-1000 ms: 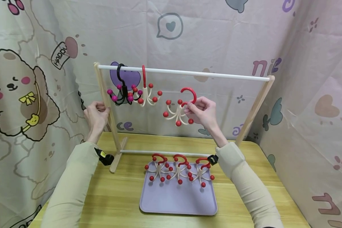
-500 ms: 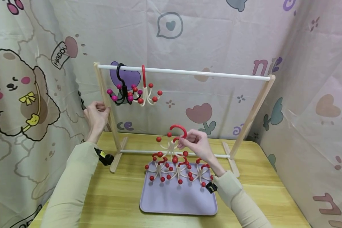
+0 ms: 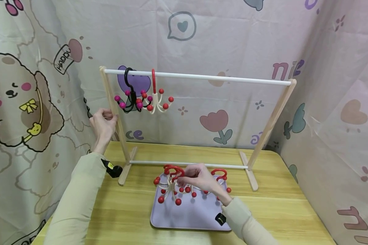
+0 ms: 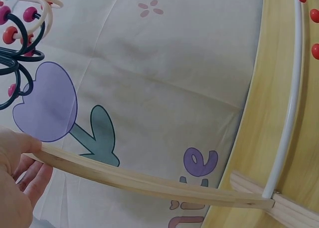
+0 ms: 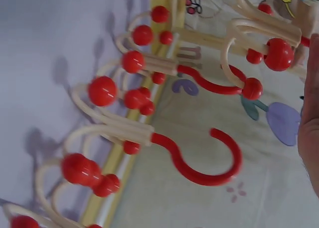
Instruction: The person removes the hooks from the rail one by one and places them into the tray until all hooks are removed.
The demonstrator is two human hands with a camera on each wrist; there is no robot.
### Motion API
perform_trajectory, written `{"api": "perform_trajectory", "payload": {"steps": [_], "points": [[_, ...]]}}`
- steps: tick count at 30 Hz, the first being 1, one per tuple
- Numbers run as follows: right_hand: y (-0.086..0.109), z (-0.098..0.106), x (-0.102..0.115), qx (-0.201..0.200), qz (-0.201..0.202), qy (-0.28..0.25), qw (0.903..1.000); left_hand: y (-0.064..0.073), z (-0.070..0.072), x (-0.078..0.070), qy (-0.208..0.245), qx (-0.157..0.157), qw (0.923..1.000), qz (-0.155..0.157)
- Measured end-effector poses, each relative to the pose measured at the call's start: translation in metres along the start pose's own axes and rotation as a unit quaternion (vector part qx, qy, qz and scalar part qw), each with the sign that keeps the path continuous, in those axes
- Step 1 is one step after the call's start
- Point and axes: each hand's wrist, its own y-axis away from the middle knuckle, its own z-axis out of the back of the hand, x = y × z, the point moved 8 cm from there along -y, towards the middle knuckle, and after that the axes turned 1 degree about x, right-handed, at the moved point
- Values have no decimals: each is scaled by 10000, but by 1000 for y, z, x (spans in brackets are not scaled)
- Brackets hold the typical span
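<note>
My left hand grips the left wooden post of a hanging rack, thumb and fingers around it in the left wrist view. Over the left part of a lilac tray, my right hand pinches a cream branched hanger by its red hook. Red balls tip the hanger's curved arms. It overlaps another such hanger on the tray. In the right wrist view, two similar hangers, a nearer hanger and a farther hanger, stand on the tray with hooks up.
On the rack's white top rail hang a black hanger with magenta balls and a cream hanger with a red hook, side by side at the left. A lower white rail runs behind the tray. The wooden table meets patterned curtains.
My right hand has brought the branched hanger down from beneath the top rail, leftward to the tray's left part. My left hand has stayed on the post.
</note>
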Motion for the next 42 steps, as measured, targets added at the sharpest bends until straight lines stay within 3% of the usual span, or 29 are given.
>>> {"api": "perform_trajectory", "payload": {"steps": [6, 12, 20, 26, 42], "points": [[3, -17, -18, 389, -265, 238, 9986, 0, 0, 1, -58, -35, 10000, 3], [5, -30, -36, 744, -696, 9, 9948, 0, 1, 0, -55, -63, 10000, -28], [4, -34, -53, 726, -922, 170, 9929, 0, 1, -1, -52, -105, 9999, -83], [4, -39, -59, 756, -856, 73, 9934, 0, 1, 0, -52, -57, 10000, -53], [7, -43, -72, 647, -1158, -212, 9909, 2, 2, -1, -43, -75, 10000, 27]]}}
